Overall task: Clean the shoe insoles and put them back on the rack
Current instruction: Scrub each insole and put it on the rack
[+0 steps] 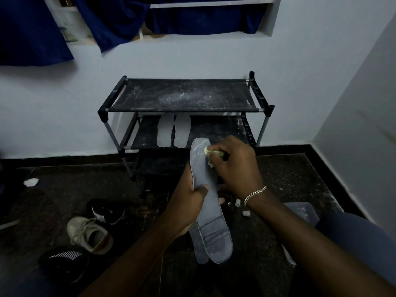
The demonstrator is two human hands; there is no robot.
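Left hand (194,195) clamped round the grey insole (209,202) just before the shoe rack (184,109), right hand (234,166) pinching a yellow cloth (211,152) on its toe, mid-wipe, probably heel next, then the rack's middle shelf.

Three insoles (211,211), perhaps four; three shoes (90,234); one rack (182,95).

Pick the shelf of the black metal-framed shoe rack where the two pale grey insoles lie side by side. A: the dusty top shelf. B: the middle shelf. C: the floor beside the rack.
B: the two pale grey insoles lie side by side on the middle shelf of the black metal-framed shoe rack, under its top shelf.
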